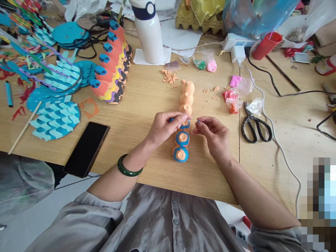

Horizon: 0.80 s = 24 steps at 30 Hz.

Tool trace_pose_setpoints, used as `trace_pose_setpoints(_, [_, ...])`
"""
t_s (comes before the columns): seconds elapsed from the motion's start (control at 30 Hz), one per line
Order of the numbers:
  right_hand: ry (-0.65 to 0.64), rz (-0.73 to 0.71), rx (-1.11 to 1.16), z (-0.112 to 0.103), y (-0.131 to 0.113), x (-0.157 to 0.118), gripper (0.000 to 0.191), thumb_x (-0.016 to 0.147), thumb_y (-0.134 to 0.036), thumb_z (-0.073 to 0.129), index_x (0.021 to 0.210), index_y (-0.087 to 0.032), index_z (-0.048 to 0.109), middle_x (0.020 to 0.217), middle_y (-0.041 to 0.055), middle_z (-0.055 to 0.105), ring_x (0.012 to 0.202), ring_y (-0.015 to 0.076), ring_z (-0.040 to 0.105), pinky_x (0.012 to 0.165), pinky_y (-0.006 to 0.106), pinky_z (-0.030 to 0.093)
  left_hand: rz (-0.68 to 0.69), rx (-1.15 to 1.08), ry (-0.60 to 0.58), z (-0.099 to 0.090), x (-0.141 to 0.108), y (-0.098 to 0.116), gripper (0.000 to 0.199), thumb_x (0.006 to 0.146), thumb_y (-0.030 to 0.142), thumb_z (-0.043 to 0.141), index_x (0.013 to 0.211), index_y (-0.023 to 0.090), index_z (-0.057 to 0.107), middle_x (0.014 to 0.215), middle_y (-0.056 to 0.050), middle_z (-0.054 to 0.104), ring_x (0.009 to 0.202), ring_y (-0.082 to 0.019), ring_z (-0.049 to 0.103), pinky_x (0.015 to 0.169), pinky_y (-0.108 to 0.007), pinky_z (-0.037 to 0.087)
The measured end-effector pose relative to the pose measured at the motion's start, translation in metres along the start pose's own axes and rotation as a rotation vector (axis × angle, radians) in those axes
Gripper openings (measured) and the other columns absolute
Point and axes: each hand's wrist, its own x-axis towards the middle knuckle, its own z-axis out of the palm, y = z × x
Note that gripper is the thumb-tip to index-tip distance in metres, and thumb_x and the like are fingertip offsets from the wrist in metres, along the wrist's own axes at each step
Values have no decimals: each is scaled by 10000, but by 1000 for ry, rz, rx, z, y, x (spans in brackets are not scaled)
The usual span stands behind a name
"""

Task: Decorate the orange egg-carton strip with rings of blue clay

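A row of orange egg-carton cups [187, 98] runs away from me on the wooden table. Its nearer cups carry blue clay [181, 157] around orange, raised centres. Over the row's left side, my left hand [166, 127] is closed, with a bit of blue clay [171, 119] showing between its fingers. My right hand [214, 134] is just right of the row, thumb and forefinger pinching a tiny blue clay bit [198, 121]. Both sets of fingertips are close together above the blue-covered cups, and the left one partly hides a cup.
Black-handled scissors [256, 127] and a white cable [273, 129] lie to the right. A phone [86, 148] and blue scaled paper discs [56, 117] are at left. Behind stand a painted carton piece [111, 70] and a white bottle [148, 35]. Orange crumbs [170, 76] and bagged clay [211, 65] lie beyond the row.
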Motion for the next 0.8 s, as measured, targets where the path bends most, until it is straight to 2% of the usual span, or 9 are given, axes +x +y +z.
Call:
trace_pose_setpoints(0.1, [-24,3,23,2,-3,-3,300,792,-436,885,943,-236,721,783,-21,738,675,137,707,746,353,673,216,239,-27,5,-6,2,283,957,426,686,976,204,861,752,-40,752,691,-124,656,640,-243,517])
trace_pose_setpoints(0.17, [-23,-13,19,3,-4,-5,343,776,-466,894,964,-247,709,835,-15,743,691,143,717,752,361,682,344,343,-68,8,-8,-1,268,979,381,662,1031,201,854,905,-68,816,788,-140,719,722,-245,559])
trace_pose_setpoints(0.23, [-8,-48,-8,4,-3,-6,356,772,-475,896,973,-254,703,861,-7,743,733,156,735,767,365,688,442,434,-91,9,-9,-6,272,998,348,636,1105,202,840,962,-76,828,784,-131,730,726,-231,564])
trace_pose_setpoints(0.37, [3,-70,-33,4,-3,-7,322,799,-457,878,979,-246,715,873,0,747,780,160,746,812,381,696,564,607,-29,8,-8,-14,279,1012,313,617,1158,199,825,909,-71,820,717,-110,711,669,-205,536])
trace_pose_setpoints(0.57, [25,-61,-30,4,-5,-8,266,829,-438,858,943,-244,717,829,-8,756,741,161,748,817,411,703,547,610,-15,8,-9,-10,260,1006,288,618,1131,199,827,913,-64,818,750,-113,718,685,-207,534])
trace_pose_setpoints(0.7, [9,-73,-28,4,-6,-8,251,842,-429,848,923,-236,710,808,-8,747,734,160,746,817,410,698,472,529,-20,10,-10,-6,251,993,327,639,1082,208,842,873,-51,804,731,-117,698,687,-216,532])
trace_pose_setpoints(0.8, [20,-60,-37,3,-5,-6,246,835,-420,854,914,-239,710,773,-18,724,712,153,725,773,385,694,341,430,73,6,-7,-4,294,1002,385,626,1137,221,830,808,-32,772,692,-121,658,670,-233,516])
